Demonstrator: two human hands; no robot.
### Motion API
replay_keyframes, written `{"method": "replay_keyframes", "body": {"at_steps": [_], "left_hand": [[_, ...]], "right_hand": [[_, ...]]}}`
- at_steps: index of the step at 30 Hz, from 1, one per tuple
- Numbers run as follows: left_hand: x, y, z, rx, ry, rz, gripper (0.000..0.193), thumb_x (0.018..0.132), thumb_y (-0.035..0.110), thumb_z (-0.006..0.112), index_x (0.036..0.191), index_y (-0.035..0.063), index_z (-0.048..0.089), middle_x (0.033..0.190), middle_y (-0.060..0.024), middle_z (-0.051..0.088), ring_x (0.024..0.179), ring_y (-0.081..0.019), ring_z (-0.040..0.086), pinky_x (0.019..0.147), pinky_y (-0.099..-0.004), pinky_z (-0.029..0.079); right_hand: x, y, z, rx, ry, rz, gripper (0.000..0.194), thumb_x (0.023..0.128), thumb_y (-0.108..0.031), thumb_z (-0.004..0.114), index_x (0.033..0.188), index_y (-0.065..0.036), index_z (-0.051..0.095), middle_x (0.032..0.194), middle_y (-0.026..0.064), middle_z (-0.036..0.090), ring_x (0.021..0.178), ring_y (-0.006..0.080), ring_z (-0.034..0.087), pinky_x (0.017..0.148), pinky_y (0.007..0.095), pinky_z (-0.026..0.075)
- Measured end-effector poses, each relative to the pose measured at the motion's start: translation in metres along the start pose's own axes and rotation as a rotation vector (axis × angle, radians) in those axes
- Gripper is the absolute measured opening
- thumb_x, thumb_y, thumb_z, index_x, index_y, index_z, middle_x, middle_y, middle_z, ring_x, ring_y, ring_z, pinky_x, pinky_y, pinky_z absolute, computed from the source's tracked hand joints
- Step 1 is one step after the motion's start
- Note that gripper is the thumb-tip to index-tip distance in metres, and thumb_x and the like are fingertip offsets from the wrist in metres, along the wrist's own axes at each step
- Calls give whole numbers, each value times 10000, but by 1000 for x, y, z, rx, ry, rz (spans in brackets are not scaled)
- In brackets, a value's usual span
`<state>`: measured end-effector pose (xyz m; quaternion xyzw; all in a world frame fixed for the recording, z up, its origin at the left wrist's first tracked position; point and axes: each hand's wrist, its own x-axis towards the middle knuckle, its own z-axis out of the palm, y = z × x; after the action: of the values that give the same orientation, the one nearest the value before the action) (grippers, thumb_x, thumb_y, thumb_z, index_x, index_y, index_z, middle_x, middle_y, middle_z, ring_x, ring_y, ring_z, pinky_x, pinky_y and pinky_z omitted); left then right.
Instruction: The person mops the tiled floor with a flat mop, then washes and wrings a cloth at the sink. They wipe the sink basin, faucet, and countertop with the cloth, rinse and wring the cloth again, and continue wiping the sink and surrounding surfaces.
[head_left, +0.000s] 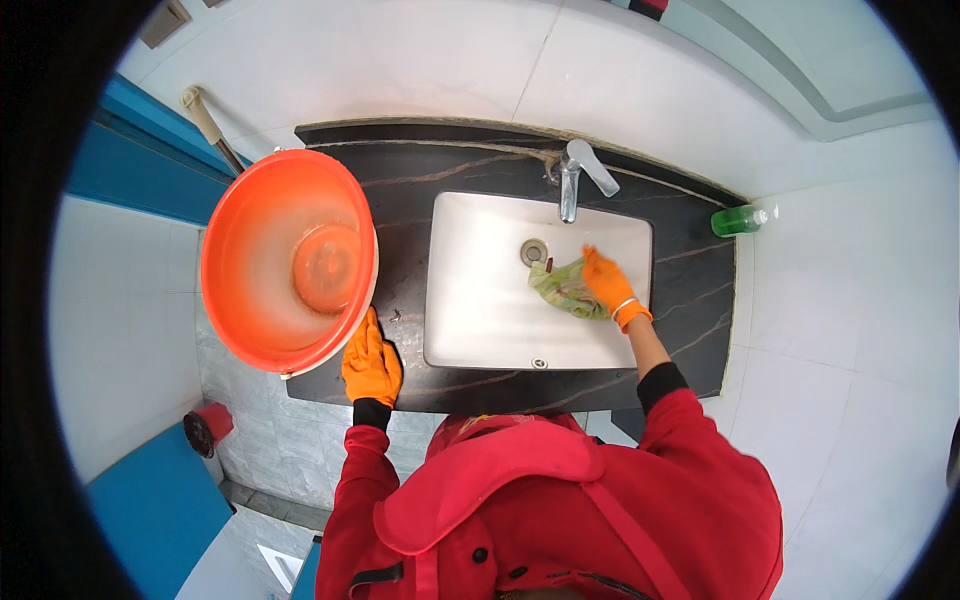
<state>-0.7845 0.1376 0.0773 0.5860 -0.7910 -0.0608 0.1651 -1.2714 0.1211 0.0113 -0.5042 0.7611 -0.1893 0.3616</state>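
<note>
My right hand, in an orange rubber glove with a light band at the wrist, is over the sink's right half and grips a green patterned cloth. The glove is slightly blurred. The cloth lies against the white basin, its left end close to the metal drain. A small dark reddish piece shows at its upper edge. My left hand, also gloved in orange, rests flat at the counter's front, fingers extended, beside and apparently touching a large orange bucket. It holds nothing.
A chrome faucet rises behind the basin. On the dark veined countertop's right edge stands a green liquid bottle. A pole leans behind the bucket. Below left, a red bin stands on the tiled floor.
</note>
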Motion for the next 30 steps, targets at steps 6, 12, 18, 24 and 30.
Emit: {"method": "replay_keyframes", "body": {"at_steps": [6,12,18,24,30], "left_hand": [[-1,2,-3,-17,-10,0,568,932,108,533,1487,17,454,1493,-153,519,1351,-356,505,1135,-437,388],[-1,0,0,-15,-22,-15,580,927,109,539,1493,19,449,1498,-168,507,1358,-356,497,1137,-434,385],[-2,-2,2,-20,-5,6,580,922,104,547,1489,19,460,1509,-156,502,1354,-347,505,1130,-426,390],[2,1,0,-5,-35,-24,574,925,94,540,1488,17,459,1511,-160,501,1357,-358,502,1128,-430,392],[1,3,-1,-37,-50,-43,561,922,72,534,1477,16,470,1484,-185,518,1351,-378,503,1115,-440,406]], "right_hand": [[28,-100,-62,1458,70,-67,307,975,-194,672,1229,-25,638,1204,116,663,1148,256,654,1015,426,477],[41,-131,-81,1516,-4,-160,384,952,-152,696,1276,25,591,1204,143,662,1143,281,651,1048,433,463],[-9,-59,-21,-368,-50,-84,514,1020,-371,539,1473,-132,490,1469,210,520,1339,340,530,1096,387,423],[-65,-36,50,-687,-329,-196,590,943,-453,555,1497,-264,477,1606,231,322,1497,434,268,1196,562,219],[-14,-90,149,-526,-323,-652,620,880,-318,643,1479,-281,488,1637,159,291,1516,397,242,1188,613,195]]}}
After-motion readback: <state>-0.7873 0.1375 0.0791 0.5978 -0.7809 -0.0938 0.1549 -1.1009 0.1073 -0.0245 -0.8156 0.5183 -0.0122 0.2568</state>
